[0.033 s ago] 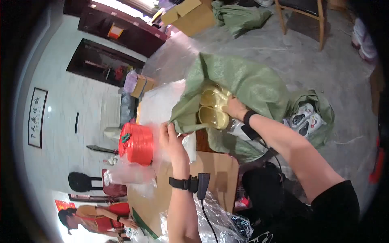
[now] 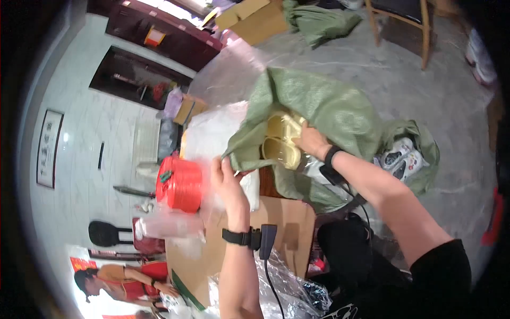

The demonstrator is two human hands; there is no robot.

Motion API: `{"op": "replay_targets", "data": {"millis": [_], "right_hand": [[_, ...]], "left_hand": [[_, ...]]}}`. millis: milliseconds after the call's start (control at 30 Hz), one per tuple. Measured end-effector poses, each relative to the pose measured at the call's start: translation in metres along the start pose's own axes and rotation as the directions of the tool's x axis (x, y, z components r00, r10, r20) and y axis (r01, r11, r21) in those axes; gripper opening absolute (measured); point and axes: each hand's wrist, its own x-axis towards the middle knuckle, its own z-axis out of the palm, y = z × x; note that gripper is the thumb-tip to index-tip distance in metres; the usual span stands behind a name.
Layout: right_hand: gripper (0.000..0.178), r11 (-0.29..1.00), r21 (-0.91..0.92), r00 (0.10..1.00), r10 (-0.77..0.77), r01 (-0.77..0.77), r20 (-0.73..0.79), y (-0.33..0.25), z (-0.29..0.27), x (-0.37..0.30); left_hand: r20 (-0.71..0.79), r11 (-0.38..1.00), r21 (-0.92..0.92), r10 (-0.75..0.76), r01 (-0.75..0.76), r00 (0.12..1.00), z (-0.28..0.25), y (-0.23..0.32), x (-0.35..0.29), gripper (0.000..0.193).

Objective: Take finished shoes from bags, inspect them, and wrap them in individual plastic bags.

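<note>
A green woven sack (image 2: 334,109) gapes open in the middle of the view. Inside its mouth sits a pair of yellow clogs (image 2: 280,151) in clear plastic wrap. My right hand (image 2: 312,142) reaches into the sack with its fingers closed on the clogs' far right side; the fingertips are partly hidden. Pinched in my left hand (image 2: 226,178) is the sack's near left rim, held up beside the table. White shoes with dark patches (image 2: 402,159) lie in another opening of green sacking, right of my right forearm.
A brown table (image 2: 289,228) carries a roll of red twine (image 2: 179,184), a clear film roll (image 2: 170,227) and crinkled clear plastic (image 2: 279,284). Someone in a red apron (image 2: 130,284) stands at the lower left. A wooden chair (image 2: 425,32) and a cardboard box (image 2: 255,21) stand at the back.
The view has shifted slightly. Both hands keep their holds on the sack rim and the clogs, with little visible movement.
</note>
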Motion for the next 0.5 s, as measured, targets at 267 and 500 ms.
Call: {"op": "replay_targets", "data": {"millis": [267,500], "right_hand": [[0.078,0.711,-0.61,0.909,-0.415,0.349,0.035,0.033,0.004,-0.035],[0.05,0.804,-0.379,0.889,-0.42,0.458,0.184,0.099,0.006,0.026]], "left_hand": [[-0.123,0.859,0.463,0.307,-0.219,0.944,0.027,-0.035,-0.001,0.029],[-0.003,0.993,-0.102,-0.056,0.056,0.998,-0.014,0.014,-0.09,0.026]]}}
